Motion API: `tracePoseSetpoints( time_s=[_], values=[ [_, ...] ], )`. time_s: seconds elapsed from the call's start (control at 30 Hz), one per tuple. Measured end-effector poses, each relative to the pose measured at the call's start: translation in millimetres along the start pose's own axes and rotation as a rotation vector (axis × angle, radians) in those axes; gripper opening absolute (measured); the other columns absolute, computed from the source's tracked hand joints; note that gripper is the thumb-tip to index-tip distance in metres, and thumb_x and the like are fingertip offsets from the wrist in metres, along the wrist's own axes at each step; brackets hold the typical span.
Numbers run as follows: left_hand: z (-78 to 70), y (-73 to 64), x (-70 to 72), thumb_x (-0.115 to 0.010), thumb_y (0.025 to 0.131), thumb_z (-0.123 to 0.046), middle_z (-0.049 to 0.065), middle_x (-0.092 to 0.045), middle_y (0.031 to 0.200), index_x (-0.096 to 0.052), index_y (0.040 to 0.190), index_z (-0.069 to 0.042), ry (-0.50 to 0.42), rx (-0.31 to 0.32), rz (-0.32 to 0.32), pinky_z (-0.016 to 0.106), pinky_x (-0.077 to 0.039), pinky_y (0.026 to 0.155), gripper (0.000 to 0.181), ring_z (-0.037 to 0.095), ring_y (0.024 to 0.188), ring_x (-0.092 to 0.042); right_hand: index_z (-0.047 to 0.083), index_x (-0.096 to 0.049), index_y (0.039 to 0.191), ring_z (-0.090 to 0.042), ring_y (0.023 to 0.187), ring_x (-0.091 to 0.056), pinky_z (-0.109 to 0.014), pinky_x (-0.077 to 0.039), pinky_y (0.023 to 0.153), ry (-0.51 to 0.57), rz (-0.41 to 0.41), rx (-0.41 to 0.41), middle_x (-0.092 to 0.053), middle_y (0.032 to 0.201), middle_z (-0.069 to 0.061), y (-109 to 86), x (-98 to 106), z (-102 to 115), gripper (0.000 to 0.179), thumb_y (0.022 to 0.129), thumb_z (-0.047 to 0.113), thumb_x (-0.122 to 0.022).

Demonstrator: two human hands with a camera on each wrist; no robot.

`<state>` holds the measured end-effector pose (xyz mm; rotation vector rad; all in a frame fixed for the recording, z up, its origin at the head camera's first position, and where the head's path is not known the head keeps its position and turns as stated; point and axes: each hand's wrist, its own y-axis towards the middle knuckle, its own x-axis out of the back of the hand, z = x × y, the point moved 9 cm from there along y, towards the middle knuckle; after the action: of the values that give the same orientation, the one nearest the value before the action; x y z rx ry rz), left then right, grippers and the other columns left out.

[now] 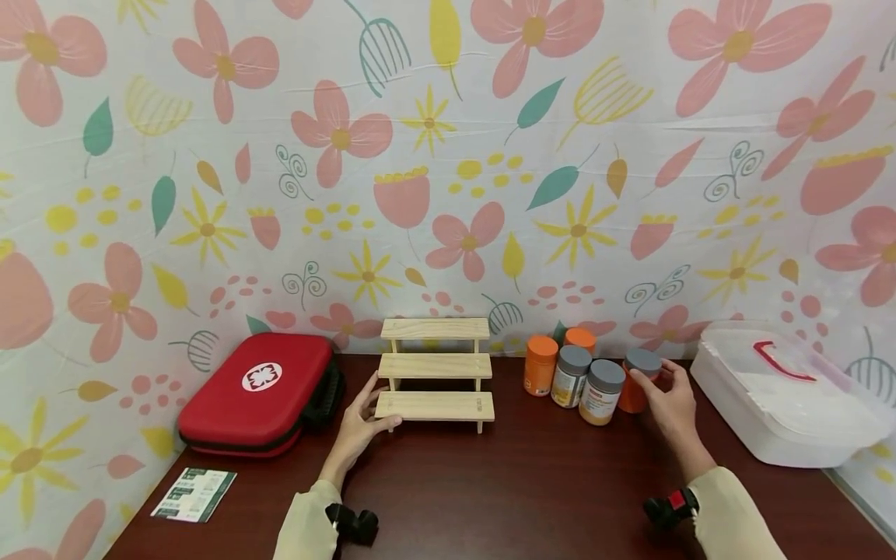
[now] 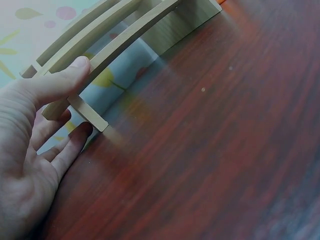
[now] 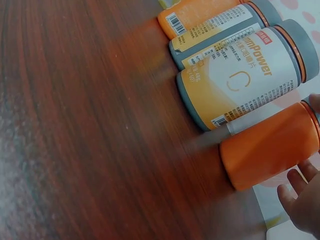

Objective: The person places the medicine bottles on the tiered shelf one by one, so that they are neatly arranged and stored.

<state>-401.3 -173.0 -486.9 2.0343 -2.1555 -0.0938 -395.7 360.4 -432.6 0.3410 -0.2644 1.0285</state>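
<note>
A three-step wooden display stand point(image 1: 435, 365) stands on the table against the wall. My left hand point(image 1: 358, 429) grips the left end of its lowest step. In the left wrist view the thumb point(image 2: 75, 75) lies on top of the board and the other fingers are below it. On the right, my right hand point(image 1: 673, 408) holds an orange bottle with a grey lid point(image 1: 642, 361) near its top. The right wrist view shows that orange bottle point(image 3: 272, 145) upright at table level, with fingertips against its side. Beside it is a white-and-yellow labelled bottle point(image 1: 600, 395) with a grey lid.
Another grey-lidded bottle point(image 1: 570, 377) and two orange-lidded bottles, one in front point(image 1: 540, 367) and one behind point(image 1: 580, 340), complete the cluster. A white lidded box point(image 1: 784, 420) stands far right. At left are a red zip case point(image 1: 255, 397) and a printed card point(image 1: 194, 495).
</note>
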Motion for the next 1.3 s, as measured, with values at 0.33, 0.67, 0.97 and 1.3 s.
tracePoseSetpoints(
  time_s=[0.33,0.67,0.97,1.3],
  values=[
    [-3.3,1.7,0.1,-0.08,0.079,-0.005,0.021,-0.046,0.147,-0.024,0.157,-0.021,0.017,-0.024,-0.011,0.023,-0.051,0.071,0.097,0.009,0.092,-0.061,0.005,-0.029,0.151,-0.037,0.136,-0.035,-0.053,-0.031,0.11,-0.015,-0.026,0.002,-0.037,0.15,-0.025,3.2,1.3,2.9,0.078,0.092,0.045,-0.062],
    [-3.2,-0.8,-1.0,-0.08,0.079,-0.004,0.023,-0.045,0.147,-0.022,0.157,-0.016,0.007,-0.033,-0.007,0.024,-0.052,0.07,0.098,0.011,0.092,-0.061,0.003,-0.031,0.149,-0.036,0.132,-0.038,-0.052,-0.033,0.106,-0.032,-0.048,0.008,-0.039,0.148,-0.023,3.7,1.2,0.4,0.077,0.093,0.046,-0.06],
    [-1.5,-4.2,2.6,-0.081,0.078,-0.005,0.02,-0.047,0.147,-0.024,0.157,-0.021,0.023,-0.017,-0.04,0.022,-0.051,0.074,0.098,0.013,0.094,-0.062,0.003,-0.028,0.151,-0.037,0.135,-0.034,-0.055,-0.031,0.111,-0.043,-0.027,-0.006,-0.035,0.152,-0.024,6.0,1.7,4.3,0.079,0.094,0.048,-0.058],
    [-1.0,0.2,1.2,-0.08,0.079,-0.006,0.02,-0.049,0.145,-0.025,0.156,-0.02,0.05,-0.027,-0.029,0.022,-0.051,0.075,0.096,0.016,0.096,-0.062,0.001,-0.025,0.151,-0.038,0.135,-0.033,-0.053,-0.03,0.11,-0.045,-0.039,-0.01,-0.034,0.15,-0.026,7.7,11.4,-1.2,0.077,0.095,0.044,-0.056]
  ],
)
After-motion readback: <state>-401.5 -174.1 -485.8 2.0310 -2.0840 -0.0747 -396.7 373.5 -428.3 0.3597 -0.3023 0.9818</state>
